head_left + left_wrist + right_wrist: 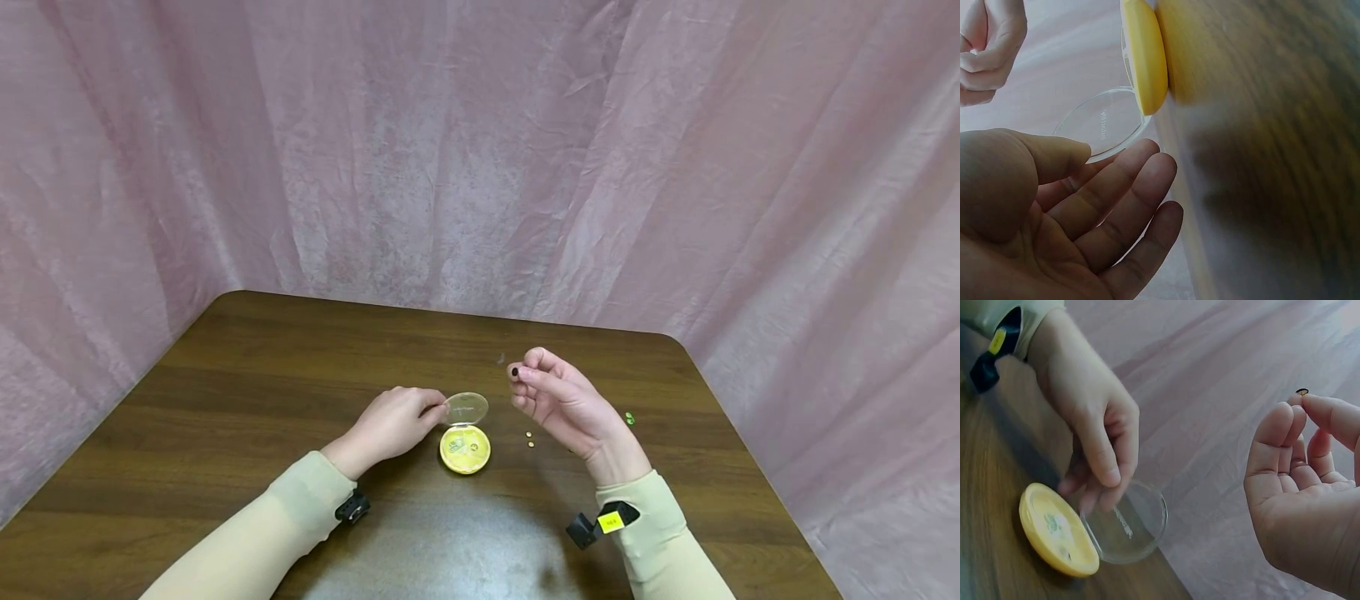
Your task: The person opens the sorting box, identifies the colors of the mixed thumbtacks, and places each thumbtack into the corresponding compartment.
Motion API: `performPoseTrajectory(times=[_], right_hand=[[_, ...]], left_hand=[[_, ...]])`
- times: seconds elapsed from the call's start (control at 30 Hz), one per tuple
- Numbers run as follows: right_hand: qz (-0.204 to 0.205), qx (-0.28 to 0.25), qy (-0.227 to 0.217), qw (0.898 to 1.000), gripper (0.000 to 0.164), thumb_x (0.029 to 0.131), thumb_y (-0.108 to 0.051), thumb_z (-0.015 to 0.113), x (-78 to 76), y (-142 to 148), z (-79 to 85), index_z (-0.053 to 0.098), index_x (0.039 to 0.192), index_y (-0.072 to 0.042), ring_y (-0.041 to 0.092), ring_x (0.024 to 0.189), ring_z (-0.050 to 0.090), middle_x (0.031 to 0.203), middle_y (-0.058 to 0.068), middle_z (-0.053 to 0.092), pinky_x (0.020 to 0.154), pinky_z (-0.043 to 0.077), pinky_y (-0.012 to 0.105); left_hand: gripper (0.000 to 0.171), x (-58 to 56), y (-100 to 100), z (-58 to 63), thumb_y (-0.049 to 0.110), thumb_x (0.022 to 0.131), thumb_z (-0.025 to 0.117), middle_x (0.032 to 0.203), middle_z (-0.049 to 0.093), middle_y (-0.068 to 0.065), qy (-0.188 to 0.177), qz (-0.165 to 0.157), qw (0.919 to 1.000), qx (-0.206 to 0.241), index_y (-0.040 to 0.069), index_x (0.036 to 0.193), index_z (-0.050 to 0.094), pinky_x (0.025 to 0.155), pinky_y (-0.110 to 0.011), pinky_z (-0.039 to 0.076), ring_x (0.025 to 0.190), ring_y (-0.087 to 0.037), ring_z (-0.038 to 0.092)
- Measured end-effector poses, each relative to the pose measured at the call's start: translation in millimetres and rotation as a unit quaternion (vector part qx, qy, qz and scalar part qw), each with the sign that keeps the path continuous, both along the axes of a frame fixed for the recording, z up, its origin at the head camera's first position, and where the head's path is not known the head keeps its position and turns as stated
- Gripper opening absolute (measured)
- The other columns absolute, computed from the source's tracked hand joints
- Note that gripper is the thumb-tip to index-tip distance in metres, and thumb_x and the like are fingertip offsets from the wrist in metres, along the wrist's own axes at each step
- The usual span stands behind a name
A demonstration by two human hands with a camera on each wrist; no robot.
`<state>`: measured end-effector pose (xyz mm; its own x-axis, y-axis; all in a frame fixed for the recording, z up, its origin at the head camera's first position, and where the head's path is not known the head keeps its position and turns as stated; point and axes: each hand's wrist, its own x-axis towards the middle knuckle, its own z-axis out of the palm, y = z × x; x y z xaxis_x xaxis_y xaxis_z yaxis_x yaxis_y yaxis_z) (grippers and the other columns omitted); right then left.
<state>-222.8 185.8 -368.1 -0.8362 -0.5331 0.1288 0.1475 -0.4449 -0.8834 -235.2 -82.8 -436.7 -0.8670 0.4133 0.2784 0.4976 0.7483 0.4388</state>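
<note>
A round yellow case (465, 462) lies on the table, its hinged clear lid (468, 408) standing up at the far side. Inside the case, the yellow surface carries a greenish print. My left hand (397, 423) pinches the lid's edge between thumb and forefinger, the other fingers lying loosely bent below it in the left wrist view. To the right of the case and raised above the table, my right hand (566, 408) pinches a small dark round piece (1302, 392) at its fingertips. That piece shows a dark rim with an amber tint beneath.
Two tiny yellowish pieces (530, 444) lie on the wooden table (300, 367) between the case and my right hand. Small bright green pieces (629, 418) lie farther right, past the right wrist. Pink curtains (450, 167) hang behind the table and along its sides.
</note>
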Motion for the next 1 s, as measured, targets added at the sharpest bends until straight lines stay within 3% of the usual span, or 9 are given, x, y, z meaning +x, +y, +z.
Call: performPoseTrajectory(times=[0.13,0.2,0.27,0.33,0.4,0.6,0.7,0.8,1.0], right_hand=[[-0.034,0.079,0.044,0.995,0.013,0.097,0.0,0.058,-0.6,-4.1,-2.9,0.052,0.093,-0.011,0.015,0.082,0.057,0.097,0.004,0.063,0.075,0.048,0.03],[-0.059,0.148,0.075,0.984,0.015,0.094,-0.004,0.065,-0.1,-7.6,-4.5,0.051,0.093,-0.008,0.016,0.082,0.059,0.097,0.007,0.064,0.075,0.05,0.032],[-0.079,0.222,0.113,0.965,0.02,0.091,-0.009,0.07,1.6,-11.7,-5.9,0.051,0.093,-0.005,0.019,0.083,0.06,0.097,0.009,0.064,0.074,0.05,0.034],[-0.094,0.301,0.167,0.934,0.022,0.09,-0.012,0.073,3.8,-15.9,-7.6,0.052,0.092,-0.005,0.02,0.082,0.061,0.095,0.009,0.065,0.073,0.05,0.033],[-0.105,0.373,0.227,0.894,0.02,0.09,-0.015,0.073,5.5,-19.5,-10.5,0.055,0.091,-0.008,0.02,0.081,0.061,0.091,0.005,0.066,0.071,0.05,0.032],[-0.139,0.54,0.399,0.728,0.017,0.087,-0.018,0.072,6.8,-28.6,-24.7,0.056,0.085,-0.025,0.005,0.07,0.057,0.076,-0.014,0.059,0.064,0.046,0.024],[-0.155,0.575,0.454,0.663,0.019,0.085,-0.016,0.071,6.1,-31.7,-32.1,0.055,0.083,-0.027,0.001,0.066,0.053,0.072,-0.019,0.053,0.06,0.043,0.023],[-0.167,0.586,0.486,0.627,0.019,0.082,-0.014,0.071,5.9,-34.5,-37.3,0.056,0.081,-0.027,0.0,0.064,0.05,0.07,-0.019,0.051,0.058,0.041,0.022],[-0.171,0.586,0.53,0.589,0.022,0.079,-0.007,0.07,4.7,-40.1,-46.9,0.055,0.077,-0.023,0.004,0.063,0.047,0.069,-0.014,0.05,0.056,0.038,0.023]], left_hand=[[0.016,-0.4,-0.4,-0.1,0.03,0.098,0.062,0.086,0.067,0.016,0.001,0.0,1.0,0.0,0.021,0.1,0.076,0.071,-0.033,0.047,0.074,-0.004,0.059],[0.016,-0.8,-0.5,-0.2,0.03,0.098,0.063,0.086,0.066,0.016,0.003,0.001,1.0,0.0,0.021,0.099,0.076,0.071,-0.032,0.047,0.074,-0.004,0.059],[0.015,-1.3,-0.7,-0.5,0.03,0.097,0.063,0.085,0.066,0.017,0.003,0.002,1.0,0.0,0.022,0.099,0.076,0.07,-0.032,0.046,0.073,-0.004,0.059],[0.016,-1.6,-0.9,-0.6,0.03,0.097,0.063,0.085,0.066,0.017,0.003,0.003,1.0,0.0,0.022,0.099,0.076,0.069,-0.032,0.046,0.072,-0.004,0.058],[0.016,-1.7,-1.0,-0.5,0.03,0.098,0.063,0.084,0.066,0.017,0.002,0.003,1.0,0.0,0.021,0.1,0.076,0.068,-0.032,0.046,0.071,-0.004,0.057],[0.017,-0.6,-0.4,0.5,0.029,0.098,0.062,0.084,0.066,0.015,-0.006,0.001,1.0,0.003,0.02,0.101,0.076,0.066,-0.031,0.045,0.067,-0.005,0.054],[0.017,-0.3,0.1,0.7,0.029,0.098,0.062,0.084,0.066,0.014,-0.009,-0.001,1.0,0.002,0.019,0.101,0.075,0.065,-0.03,0.044,0.066,-0.005,0.053],[0.017,-0.6,0.2,0.7,0.029,0.099,0.061,0.084,0.066,0.015,-0.009,-0.004,0.9999,-0.001,0.019,0.101,0.075,0.065,-0.03,0.044,0.066,-0.005,0.053],[0.017,-1.3,0.2,-0.2,0.029,0.099,0.061,0.083,0.065,0.015,-0.005,-0.004,1.0,-0.004,0.019,0.101,0.075,0.065,-0.03,0.044,0.066,-0.006,0.053]])
